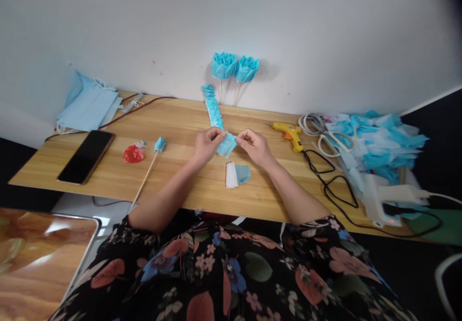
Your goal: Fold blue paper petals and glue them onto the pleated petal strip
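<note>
Between my two hands, a small blue fabric piece [226, 145] is held by its upper corners. My left hand [209, 144] pinches its left corner, and my right hand [254, 147] pinches the right one. Behind them a strip of overlapping pleated blue pieces [212, 105] runs back toward the wall. A white and blue folded piece [237, 174] lies on the table just below my hands. Two blue fabric flowers [224, 66] on thin sticks lean upright against the wall. To the left, a stick with a small blue bud [160, 144] rests on the wooden table [180, 119].
A black phone [86, 156], red crumpled wrapper [133, 154] and stack of masks [88, 103] lie left. At right are a yellow glue gun [290, 134] with its black cord, scissors [335, 144], a blue and white fabric heap [382, 140] and a white power strip [378, 203].
</note>
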A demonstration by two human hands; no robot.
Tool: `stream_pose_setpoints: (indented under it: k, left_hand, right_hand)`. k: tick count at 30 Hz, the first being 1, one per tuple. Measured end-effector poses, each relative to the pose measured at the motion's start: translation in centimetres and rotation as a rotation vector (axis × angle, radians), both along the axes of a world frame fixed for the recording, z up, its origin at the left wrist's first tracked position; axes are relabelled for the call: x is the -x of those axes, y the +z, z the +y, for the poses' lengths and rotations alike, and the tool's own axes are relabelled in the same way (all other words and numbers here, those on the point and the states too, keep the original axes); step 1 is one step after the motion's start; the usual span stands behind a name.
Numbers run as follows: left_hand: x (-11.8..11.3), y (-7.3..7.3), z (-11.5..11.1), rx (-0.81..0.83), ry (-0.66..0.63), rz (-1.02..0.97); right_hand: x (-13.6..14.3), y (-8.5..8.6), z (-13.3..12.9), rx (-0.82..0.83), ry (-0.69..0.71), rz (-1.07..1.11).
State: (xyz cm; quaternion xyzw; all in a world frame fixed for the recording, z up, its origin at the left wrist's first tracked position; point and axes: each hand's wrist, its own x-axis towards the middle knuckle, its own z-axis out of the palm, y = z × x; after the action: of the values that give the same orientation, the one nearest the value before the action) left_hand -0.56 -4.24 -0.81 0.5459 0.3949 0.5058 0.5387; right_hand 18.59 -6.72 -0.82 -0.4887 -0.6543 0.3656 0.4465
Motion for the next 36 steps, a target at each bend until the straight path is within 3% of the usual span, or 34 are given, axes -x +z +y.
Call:
stream_pose_setpoints:
  k: [14, 23, 30, 36]
  left_hand:
    - [-0.05, -0.18, 0.07, 0.006, 0.066, -0.067]
    - [-0.37, 0.11, -0.09, 0.057, 0.091, -0.152]
    - [-0.2, 0.02, 0.27, 0.035, 0.204, -0.144]
    - [-0.47, -0.28, 0.14, -0.02, 0.196, -0.081]
  right_hand:
    - [0.31, 0.1, -0.29, -0.061, -0.044, 0.002]
    - [0.94, -0.64, -0.03, 0.033, -0.058, 0.207]
    - [0.37, -0.83, 0.48, 0.19, -0.116, 0.367]
    - [0.28, -0.72, 0.15, 0.134, -0.01, 0.274]
